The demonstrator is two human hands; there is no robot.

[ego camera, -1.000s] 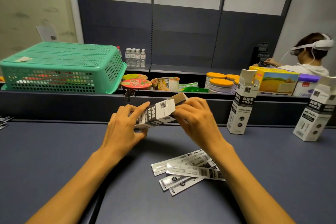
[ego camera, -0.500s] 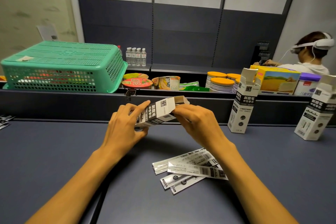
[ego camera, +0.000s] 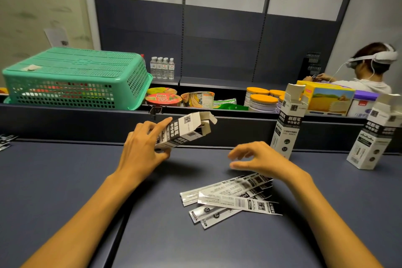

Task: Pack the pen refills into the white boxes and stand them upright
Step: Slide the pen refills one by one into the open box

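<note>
Green basket (ego camera: 76, 78) upturned far left on the shelf. Left hand (ego camera: 141, 150) grip holds a white box (ego camera: 185, 129) tilted above the table (ego camera: 65, 180), flap open. Right hand (ego camera: 261, 159) grip loose, holding nothing (hovering over refill packets (ego camera: 230, 198)). Two boxes (ego camera: 287, 124) (ego camera: 374, 137) upright at right.
</note>
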